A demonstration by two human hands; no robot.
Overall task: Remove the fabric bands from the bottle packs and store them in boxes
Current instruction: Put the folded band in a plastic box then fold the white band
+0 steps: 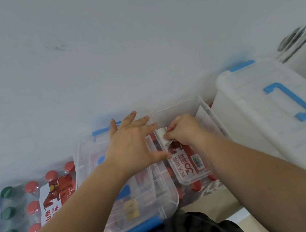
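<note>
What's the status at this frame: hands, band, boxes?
Right hand fingers pinching a white rolled band over the small open clear box. Left hand spread open above the lidded clear box. Nothing blocking.

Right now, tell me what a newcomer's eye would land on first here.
Two bare forearms reach in from below: the right hand pinches a small white band over the open clear box at centre, while the left hand spreads flat on the clear lidded box beside it. Red caps of a bottle pack glow at lower left, and a big white box with blue handle fills the right.
</note>
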